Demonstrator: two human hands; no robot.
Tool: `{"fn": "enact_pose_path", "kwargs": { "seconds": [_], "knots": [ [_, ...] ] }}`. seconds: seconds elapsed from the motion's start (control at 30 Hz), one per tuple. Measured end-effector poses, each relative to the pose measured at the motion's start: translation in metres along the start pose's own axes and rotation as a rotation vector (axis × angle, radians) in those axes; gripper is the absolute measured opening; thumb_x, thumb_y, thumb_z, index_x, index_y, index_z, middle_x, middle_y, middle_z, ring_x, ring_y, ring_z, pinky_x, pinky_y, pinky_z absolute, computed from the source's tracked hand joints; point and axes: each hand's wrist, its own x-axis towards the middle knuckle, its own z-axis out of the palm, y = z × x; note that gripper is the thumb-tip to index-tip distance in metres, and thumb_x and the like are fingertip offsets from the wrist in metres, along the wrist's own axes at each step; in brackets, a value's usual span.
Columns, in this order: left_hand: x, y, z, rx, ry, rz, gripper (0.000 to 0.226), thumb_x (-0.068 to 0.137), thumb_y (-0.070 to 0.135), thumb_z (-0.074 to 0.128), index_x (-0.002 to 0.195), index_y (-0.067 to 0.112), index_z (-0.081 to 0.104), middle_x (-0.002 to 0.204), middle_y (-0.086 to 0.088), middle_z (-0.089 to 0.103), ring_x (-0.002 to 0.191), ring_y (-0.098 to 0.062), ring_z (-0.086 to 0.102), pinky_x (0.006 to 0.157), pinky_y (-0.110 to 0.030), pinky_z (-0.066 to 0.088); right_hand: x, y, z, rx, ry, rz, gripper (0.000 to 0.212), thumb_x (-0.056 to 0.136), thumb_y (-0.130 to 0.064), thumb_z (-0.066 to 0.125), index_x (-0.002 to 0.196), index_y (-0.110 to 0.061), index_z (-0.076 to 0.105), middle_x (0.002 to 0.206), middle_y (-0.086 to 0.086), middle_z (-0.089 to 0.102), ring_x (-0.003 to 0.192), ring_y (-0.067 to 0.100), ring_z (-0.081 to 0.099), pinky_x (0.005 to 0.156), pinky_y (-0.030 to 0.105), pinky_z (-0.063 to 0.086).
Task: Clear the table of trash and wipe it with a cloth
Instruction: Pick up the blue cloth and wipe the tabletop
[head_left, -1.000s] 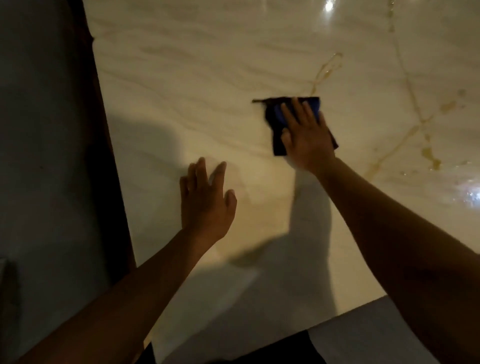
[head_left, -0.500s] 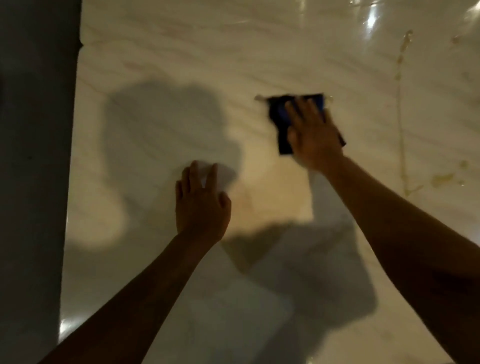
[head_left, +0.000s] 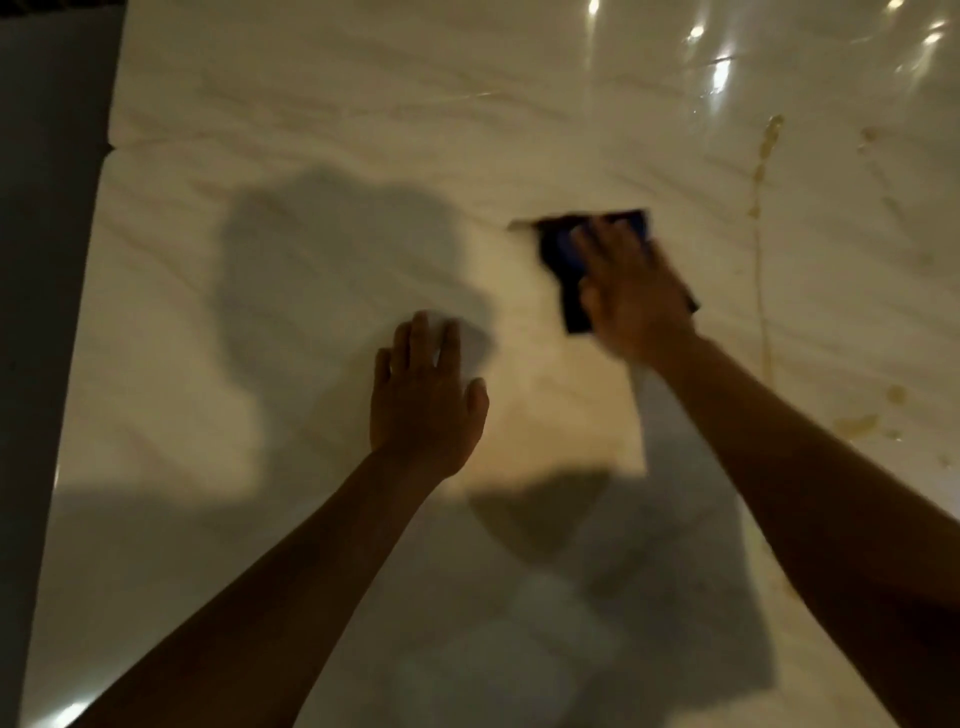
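- Table: pale glossy marble top, fills most of the view; left edge runs down the frame beside a dark strip of floor. No trash visible on the part shown.
- Shadows of the person's head and arms fall across the middle and near side of the top.
- Left hand: flat on the table, fingers straight and close together, holding nothing. Looks like a brace.
- Right hand: palm down, fingers straight, pressing the cloth onto the top. Blurred, so finger detail is soft.
- Cloth: dark blue, folded, flat under the right hand, roughly mid-table, well in from the left edge.
- Yellowish streaks and spots: toward the right edge, just beyond the cloth, not yet wiped.
- Step in hand, my read: wiping phase, trash part apparently done here.
- Next move probably needs the cloth pushed right across the streaks, with firm flat pressure; dried spots may want repeat passes.
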Motion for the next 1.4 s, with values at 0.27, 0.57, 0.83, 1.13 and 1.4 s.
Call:
{"fn": "enact_pose_path", "kwargs": {
  "seconds": [0.27,0.57,0.83,1.13,1.4],
  "knots": [
    [0.014,0.005,0.0,-0.002,-0.01,-0.006,0.074,0.089,0.049,0.038,0.155,0.019,0.026,0.161,-0.017,0.022,0.146,-0.038,0.022,0.117,-0.052,0.024,-0.013,-0.025,0.003,0.067,0.064,0.176,0.063,0.095,-0.036,0.027,0.151,-0.009,0.034,0.157,0.018,0.031,0.144,0.039,0.028,0.113,0.057,0.027],
    [-0.009,-0.007,0.0,-0.016,-0.047,0.043,0.073,0.092,0.053,0.03,0.157,0.02,0.025,0.162,-0.017,0.02,0.148,-0.039,0.019,0.12,-0.049,0.021,-0.053,0.025,-0.007,0.029,0.011,0.226,0.063,0.095,-0.04,0.021,0.154,-0.018,0.029,0.16,0.012,0.026,0.147,0.034,0.024,0.115,0.054,0.023],
    [-0.117,-0.034,0.01,-0.035,-0.02,0.108,0.067,0.096,0.045,0.038,0.155,0.013,0.032,0.159,-0.019,0.026,0.146,-0.04,0.025,0.117,-0.05,0.029,-0.179,-0.137,0.002,0.182,0.007,0.11,0.064,0.092,-0.035,0.036,0.152,-0.013,0.033,0.16,0.014,0.024,0.148,0.034,0.021,0.116,0.055,0.022],
    [-0.187,-0.052,0.011,-0.03,-0.043,0.177,0.066,0.096,0.044,0.037,0.155,0.015,0.033,0.159,-0.019,0.027,0.145,-0.041,0.028,0.115,-0.051,0.032,-0.233,-0.039,-0.02,0.06,-0.014,0.339,0.063,0.094,-0.038,0.024,0.154,-0.016,0.029,0.161,0.012,0.024,0.148,0.034,0.022,0.116,0.056,0.023],
    [-0.224,-0.043,0.011,-0.07,-0.099,0.232,0.071,0.091,0.036,0.063,0.153,0.014,0.035,0.158,-0.021,0.032,0.143,-0.042,0.032,0.111,-0.053,0.038,-0.312,-0.194,-0.01,0.153,0.024,0.279,0.062,0.095,-0.033,0.038,0.154,-0.016,0.029,0.162,0.012,0.02,0.15,0.033,0.016,0.119,0.054,0.017]
  ]
}}
